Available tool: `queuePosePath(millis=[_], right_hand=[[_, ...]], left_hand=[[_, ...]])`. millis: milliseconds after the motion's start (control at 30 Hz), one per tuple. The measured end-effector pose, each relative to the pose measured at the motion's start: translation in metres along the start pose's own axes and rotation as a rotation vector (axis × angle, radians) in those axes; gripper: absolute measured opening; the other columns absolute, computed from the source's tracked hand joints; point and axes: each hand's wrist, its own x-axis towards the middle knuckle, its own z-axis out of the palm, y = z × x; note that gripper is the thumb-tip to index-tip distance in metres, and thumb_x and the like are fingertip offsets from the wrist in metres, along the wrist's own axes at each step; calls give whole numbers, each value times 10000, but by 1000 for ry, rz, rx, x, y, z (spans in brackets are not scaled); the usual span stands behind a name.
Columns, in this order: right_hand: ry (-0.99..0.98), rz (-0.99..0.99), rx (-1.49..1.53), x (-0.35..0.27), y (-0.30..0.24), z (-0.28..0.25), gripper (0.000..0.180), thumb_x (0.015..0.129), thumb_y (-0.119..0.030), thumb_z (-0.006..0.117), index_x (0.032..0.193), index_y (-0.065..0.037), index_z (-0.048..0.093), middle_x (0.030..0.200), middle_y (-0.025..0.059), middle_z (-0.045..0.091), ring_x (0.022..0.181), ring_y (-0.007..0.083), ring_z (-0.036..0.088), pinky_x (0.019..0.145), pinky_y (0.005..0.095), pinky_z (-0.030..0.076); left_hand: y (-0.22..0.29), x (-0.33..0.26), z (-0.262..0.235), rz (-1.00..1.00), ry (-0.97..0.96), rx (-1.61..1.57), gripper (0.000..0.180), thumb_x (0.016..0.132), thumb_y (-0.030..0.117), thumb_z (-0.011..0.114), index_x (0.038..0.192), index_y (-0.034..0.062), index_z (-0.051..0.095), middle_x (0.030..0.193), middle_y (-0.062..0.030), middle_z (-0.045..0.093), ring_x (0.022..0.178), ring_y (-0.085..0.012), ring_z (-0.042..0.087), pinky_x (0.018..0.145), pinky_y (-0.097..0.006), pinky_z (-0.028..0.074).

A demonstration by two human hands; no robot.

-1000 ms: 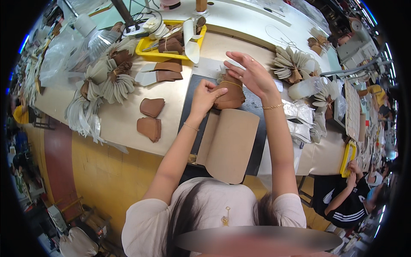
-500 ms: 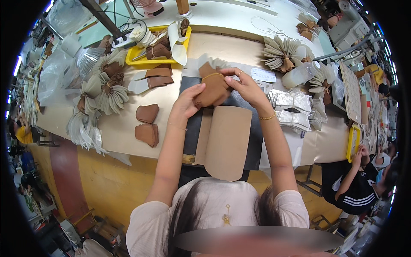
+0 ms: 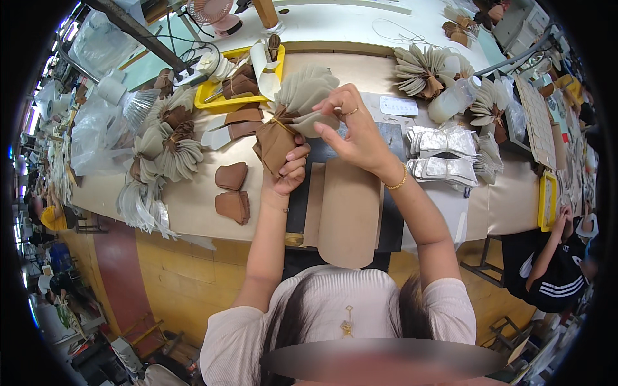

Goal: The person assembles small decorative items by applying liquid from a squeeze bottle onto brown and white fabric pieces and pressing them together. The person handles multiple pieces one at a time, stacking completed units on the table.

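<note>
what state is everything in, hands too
brown bundle, banded, pale ends fanned
left hand, closed on the brown bundle
right hand, partly open at the pale ends
tan sheet, curved
yellow tray, loaded
brown stacks, lying flat
white packs, lying flat
pink fan, spinning or not unclear

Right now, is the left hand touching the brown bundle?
Touching: the head view shows the left hand curled against the lower right side of the brown bundle.

A tilted bundle (image 3: 275, 147) of brown pieces, yellow-banded, sits in the left fingers (image 3: 297, 168), pale grey ends (image 3: 306, 89) fanned.
</note>
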Motion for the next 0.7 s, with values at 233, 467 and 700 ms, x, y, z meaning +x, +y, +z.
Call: queuePosePath(millis=[233,467,700], right_hand=[[-63,111,-157,2,-5,-10,377,760,-158,786,1054,-60,573,972,106,555,935,307,576,830,389,474],[-147,161,-234,-4,-21,-13,384,760,-148,771,1096,-88,594,1060,128,574,1059,347,559,888,442,467],[-841,185,-406,-101,-113,-67,927,615,-212,873,1442,-232,453,1601,201,131,1449,469,175,1158,580,258]], left_hand=[[-27,1,18,2,56,28,408,972,305,527,1185,-37,467,792,-58,407,552,-142,426,498,-267,325],[-28,0,30,339,498,283,474,877,174,595,1301,-18,508,1194,-111,610,1032,-247,638,796,-335,571],[-14,-49,51,437,725,518,379,821,199,543,1137,4,618,1117,-164,682,903,-299,702,642,-417,608]])
